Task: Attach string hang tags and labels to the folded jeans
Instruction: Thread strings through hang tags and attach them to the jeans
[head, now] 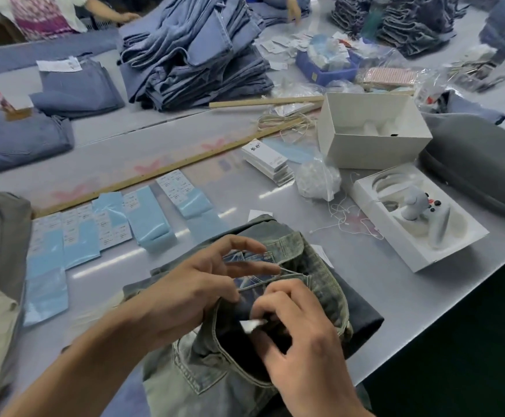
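Observation:
Folded grey-green washed jeans (pixel 314 266) lie at the near edge of the grey table (pixel 365 275), waistband toward me. My left hand (pixel 185 293) rests on the waistband, pinching it with thumb and a finger while the other fingers spread over blue printed hang tags (pixel 254 260) lying on the jeans. My right hand (pixel 299 335) is curled over the waistband opening and pinches a small white label (pixel 252 325). A thin string (pixel 287 270) runs from the tags toward my right hand.
Blue label sheets (pixel 148 215) lie in a row to the left. A stack of white tags (pixel 269 162), a bag of strings (pixel 317 179), loose strings (pixel 347 215), white boxes (pixel 371 130), a wooden ruler (pixel 167 170), jeans piles (pixel 194 52) and another person's hand (pixel 124 16) are beyond.

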`<state>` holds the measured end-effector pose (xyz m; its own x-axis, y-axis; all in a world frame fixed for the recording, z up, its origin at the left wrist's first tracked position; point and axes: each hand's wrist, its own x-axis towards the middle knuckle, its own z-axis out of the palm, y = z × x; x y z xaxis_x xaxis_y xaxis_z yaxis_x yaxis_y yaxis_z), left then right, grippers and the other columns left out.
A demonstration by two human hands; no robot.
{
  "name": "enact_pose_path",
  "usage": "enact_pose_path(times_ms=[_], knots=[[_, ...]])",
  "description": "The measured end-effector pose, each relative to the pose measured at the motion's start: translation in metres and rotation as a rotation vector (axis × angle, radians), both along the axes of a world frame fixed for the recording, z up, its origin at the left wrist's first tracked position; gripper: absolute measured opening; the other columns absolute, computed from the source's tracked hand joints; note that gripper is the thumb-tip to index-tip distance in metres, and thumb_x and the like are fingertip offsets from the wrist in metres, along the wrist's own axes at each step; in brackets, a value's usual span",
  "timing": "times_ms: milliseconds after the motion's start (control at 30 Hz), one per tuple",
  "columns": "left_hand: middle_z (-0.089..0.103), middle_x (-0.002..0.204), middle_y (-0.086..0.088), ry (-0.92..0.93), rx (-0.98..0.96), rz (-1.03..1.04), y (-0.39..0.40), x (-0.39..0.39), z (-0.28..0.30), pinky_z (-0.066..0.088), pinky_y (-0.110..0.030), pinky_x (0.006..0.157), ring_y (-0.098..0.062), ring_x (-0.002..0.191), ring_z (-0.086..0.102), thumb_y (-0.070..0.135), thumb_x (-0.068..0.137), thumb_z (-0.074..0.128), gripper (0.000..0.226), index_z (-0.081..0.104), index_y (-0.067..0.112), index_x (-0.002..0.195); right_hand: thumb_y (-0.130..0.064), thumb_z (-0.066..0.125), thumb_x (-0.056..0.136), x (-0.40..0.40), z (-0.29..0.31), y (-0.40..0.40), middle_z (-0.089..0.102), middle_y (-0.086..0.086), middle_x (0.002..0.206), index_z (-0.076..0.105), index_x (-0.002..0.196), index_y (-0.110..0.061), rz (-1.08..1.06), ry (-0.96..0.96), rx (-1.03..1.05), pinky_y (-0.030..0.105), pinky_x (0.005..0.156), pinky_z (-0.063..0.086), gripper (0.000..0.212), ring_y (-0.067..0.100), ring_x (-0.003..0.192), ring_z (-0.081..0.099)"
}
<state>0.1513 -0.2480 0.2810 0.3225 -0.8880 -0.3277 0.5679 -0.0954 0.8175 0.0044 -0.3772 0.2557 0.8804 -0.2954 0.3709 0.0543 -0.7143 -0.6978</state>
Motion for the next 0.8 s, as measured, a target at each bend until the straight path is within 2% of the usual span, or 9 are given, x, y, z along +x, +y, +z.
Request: enact_pose_path(times_ms=[67,133,233,367,467,533,667,733,800], knots=[[0.065,0.134,-0.020,-0.018,0.014,0.035,0.001,-0.001,0.000,0.054,-0.029,0.056,-0.039,0.079,0.057,-0.015,0.076,0.048,0.061,0.047,0.010,0.132,-0.004,0.084,0.075,-0.001,-0.001,-0.002,0.060,-0.006,0.096,0.071,0.083,-0.016,0.036,-0.065,0.089,0.023,0.077,0.051,0.020,0.011,0.087,0.063],[0.066,0.130,-0.022,-0.027,0.024,0.082,0.002,-0.003,0.001,0.048,-0.024,0.048,-0.029,0.071,0.051,-0.014,0.074,0.049,0.060,0.046,0.005,0.131,-0.011,0.077,0.086,-0.007,-0.002,-0.005,0.064,-0.002,0.095,0.076,0.087,-0.013,0.067,-0.138,0.087,0.026,0.075,0.053,0.002,0.012,0.087,0.065],[0.067,0.127,-0.026,-0.031,-0.004,0.141,0.002,-0.009,0.002,0.046,-0.018,0.044,-0.014,0.048,0.057,-0.019,0.075,0.046,0.055,0.046,0.000,0.127,-0.009,0.073,0.091,-0.017,-0.009,-0.007,0.068,0.002,0.095,0.079,0.091,-0.009,0.046,-0.216,0.019,0.028,0.074,0.054,0.006,0.015,0.086,0.067],[0.069,0.122,-0.024,-0.127,0.020,0.176,0.002,-0.016,0.000,0.048,-0.015,0.051,-0.005,0.062,0.067,-0.027,0.081,0.039,0.051,0.046,-0.003,0.125,0.004,0.077,0.082,-0.023,-0.018,-0.001,0.072,0.001,0.095,0.077,0.087,-0.005,-0.034,-0.300,0.014,0.029,0.075,0.056,0.010,0.019,0.087,0.070],[0.070,0.122,-0.022,-0.131,0.011,0.206,0.004,-0.019,0.000,0.043,-0.018,0.045,-0.011,0.049,0.054,-0.018,0.078,0.046,0.051,0.048,0.001,0.125,0.003,0.076,0.084,-0.024,-0.019,0.000,0.073,0.001,0.098,0.077,0.085,-0.005,-0.038,-0.345,0.024,0.028,0.073,0.054,0.008,0.020,0.085,0.070],[0.070,0.123,-0.022,-0.109,0.002,0.222,0.005,-0.021,0.000,0.041,-0.018,0.042,-0.012,0.043,0.046,-0.019,0.080,0.044,0.050,0.049,0.004,0.124,-0.002,0.075,0.087,-0.026,-0.019,-0.001,0.071,0.003,0.098,0.079,0.083,-0.008,-0.060,-0.345,0.005,0.027,0.070,0.054,0.008,0.020,0.084,0.069],[0.071,0.120,-0.021,-0.143,0.039,0.242,0.004,-0.021,0.001,0.037,-0.019,0.045,-0.023,0.051,0.043,-0.013,0.075,0.048,0.049,0.052,0.008,0.119,-0.004,0.078,0.084,-0.028,-0.020,-0.001,0.070,0.004,0.093,0.080,0.083,-0.010,-0.082,-0.360,-0.027,0.027,0.068,0.054,0.007,0.016,0.082,0.068],[0.072,0.118,-0.022,-0.164,0.047,0.251,0.003,-0.021,0.003,0.038,-0.016,0.044,-0.015,0.047,0.048,-0.012,0.072,0.048,0.049,0.052,0.007,0.118,-0.002,0.082,0.078,-0.027,-0.021,0.000,0.071,0.004,0.089,0.079,0.082,-0.009,-0.085,-0.374,-0.011,0.028,0.066,0.054,0.009,0.017,0.078,0.069],[0.072,0.117,-0.024,-0.177,0.048,0.257,0.002,-0.021,0.004,0.041,-0.013,0.045,-0.004,0.051,0.059,-0.013,0.071,0.047,0.050,0.051,0.005,0.117,-0.001,0.084,0.075,-0.027,-0.022,-0.001,0.070,0.003,0.087,0.078,0.081,-0.008,-0.092,-0.379,0.010,0.029,0.064,0.054,0.011,0.016,0.077,0.068]])
